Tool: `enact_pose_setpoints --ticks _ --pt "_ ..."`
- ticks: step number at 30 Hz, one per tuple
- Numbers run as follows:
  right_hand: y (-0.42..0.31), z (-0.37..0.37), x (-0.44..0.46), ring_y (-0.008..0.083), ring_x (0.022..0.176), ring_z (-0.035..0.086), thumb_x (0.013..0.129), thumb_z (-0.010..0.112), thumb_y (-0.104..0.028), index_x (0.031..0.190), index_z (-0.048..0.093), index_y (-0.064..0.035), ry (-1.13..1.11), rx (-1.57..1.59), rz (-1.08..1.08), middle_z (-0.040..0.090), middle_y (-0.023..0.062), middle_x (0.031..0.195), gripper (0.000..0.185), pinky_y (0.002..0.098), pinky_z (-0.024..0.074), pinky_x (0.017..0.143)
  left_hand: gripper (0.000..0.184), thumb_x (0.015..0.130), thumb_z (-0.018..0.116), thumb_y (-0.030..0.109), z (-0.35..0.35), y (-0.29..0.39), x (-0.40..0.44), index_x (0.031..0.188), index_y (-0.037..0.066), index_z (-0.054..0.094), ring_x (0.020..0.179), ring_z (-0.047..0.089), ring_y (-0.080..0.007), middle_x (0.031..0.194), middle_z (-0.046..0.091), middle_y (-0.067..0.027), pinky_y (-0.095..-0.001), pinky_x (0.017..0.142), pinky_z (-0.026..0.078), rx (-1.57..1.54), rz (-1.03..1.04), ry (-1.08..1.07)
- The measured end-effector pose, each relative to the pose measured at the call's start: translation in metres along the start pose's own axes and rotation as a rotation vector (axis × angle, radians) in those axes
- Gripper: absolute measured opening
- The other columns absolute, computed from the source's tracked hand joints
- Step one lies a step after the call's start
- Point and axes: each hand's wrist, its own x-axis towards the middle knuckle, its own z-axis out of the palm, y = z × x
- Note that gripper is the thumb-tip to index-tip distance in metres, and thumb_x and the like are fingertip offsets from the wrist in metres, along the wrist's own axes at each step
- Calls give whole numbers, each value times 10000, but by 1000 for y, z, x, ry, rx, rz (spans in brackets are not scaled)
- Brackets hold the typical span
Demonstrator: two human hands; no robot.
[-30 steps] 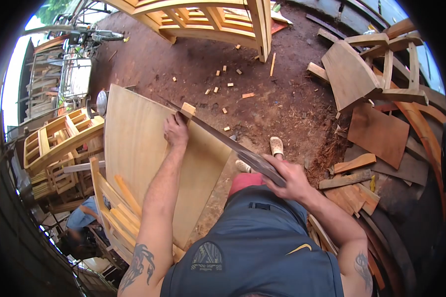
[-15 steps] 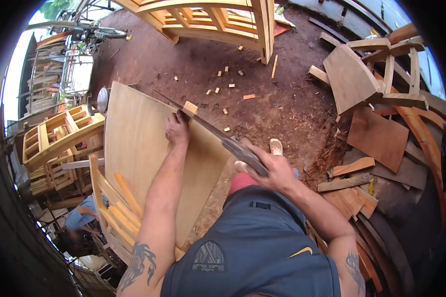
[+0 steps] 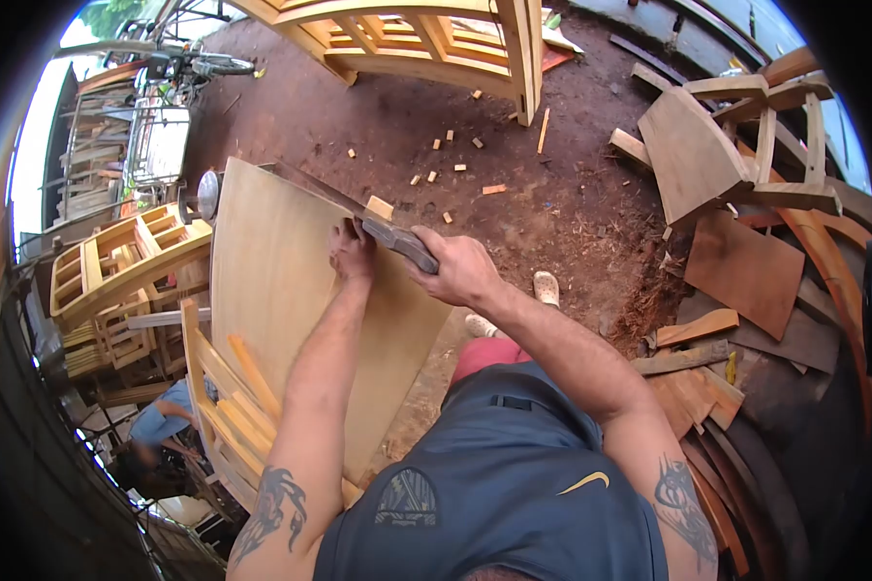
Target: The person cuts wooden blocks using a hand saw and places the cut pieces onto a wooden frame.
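Head view: the board (image 3: 291, 276) is lying in front of the body, reaching out to the left, and is serving as the landmark. The saw (image 3: 392, 234) is running along the board's far edge, its long axis slanting from the handle on the right forward and left to the tip, roughly in line with that edge. The right hand (image 3: 463, 271) is closing firmly round the saw's handle, over the right part of the board's far edge. The left hand (image 3: 352, 254) is resting just inside that edge, fingers bent and bunched close against the blade; whether they are gripping wood there is not showing clearly. The block (image 3: 380, 207) is jutting out just past the board's far edge, on the blade's outer side, ahead of both hands and slightly right of the left one, which is lying nearer to it. Small offcuts (image 3: 459, 168) are scattering over the ground beyond the board.
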Motion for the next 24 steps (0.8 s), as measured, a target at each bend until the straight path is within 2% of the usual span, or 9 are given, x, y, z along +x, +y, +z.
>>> enact_pose_setpoints --ticks 2,5,7,11,14,18,19,22,24 --pt "-2 -6 0 430 820 736 919 748 -336 1355 605 -79 -34 -29 32 757 212 948 527 526 597 740 380 1047 551 418 1 8 -4 948 77 685 895 638 -472 867 651 -242 -582 802 494 -34 -95 -11" --pt "-12 -21 -34 419 820 739 915 756 -340 1363 613 -93 -26 -67 57 757 214 953 531 520 598 731 395 1054 539 433 0 6 -2 957 80 687 922 641 -463 915 661 -246 -586 813 495 18 -88 -36" --pt "-4 -52 -82 421 788 738 890 768 -347 1432 557 -111 -5 -55 43 752 219 900 628 549 590 746 412 1060 528 444 -8 16 -5 967 76 689 948 641 -460 958 666 -247 -586 828 498 21 -146 -57" --pt "0 -127 -194 362 786 767 850 827 -237 1455 568 -50 20 -45 15 766 189 916 684 442 618 679 450 1071 504 466 -10 18 -5 986 68 695 993 639 -456 1023 669 -246 -587 853 502 20 -138 -62" --pt "-20 -151 -217 350 792 774 836 842 -194 1429 586 -15 11 -41 22 770 179 931 670 412 624 680 450 1072 503 463 -10 17 -5 999 65 701 995 640 -457 1023 673 -237 -581 862 505 41 -107 -69" --pt "-7 -89 -126 366 794 763 864 822 -294 1428 586 -74 -100 -112 112 769 197 957 649 475 611 706 434 1067 508 456 -9 15 -8 1009 74 706 980 643 -449 1021 673 -231 -576 833 514 31 -62 -59" --pt "21 -45 -92 392 799 750 883 792 -335 1408 589 -94 53 -57 -49 766 207 949 612 515 598 733 428 1066 510 454 -12 16 -8 1012 78 708 975 644 -447 1020 673 -230 -575 824 515 20 -61 -71" --pt "-2 -6 -1 434 814 737 897 749 -359 1386 579 -62 -41 -53 20 751 243 925 597 531 593 752 421 1063 511 454 -9 11 -6 1008 89 714 963 644 -443 1009 669 -221 -571 798 517 12 -74 -75" --pt "-5 -3 1 439 813 736 897 745 -367 1384 577 -61 -38 -42 28 749 245 909 599 533 593 752 419 1062 512 454 -7 12 -5 999 94 717 960 644 -443 1003 666 -214 -569 794 516 7 -118 -89"
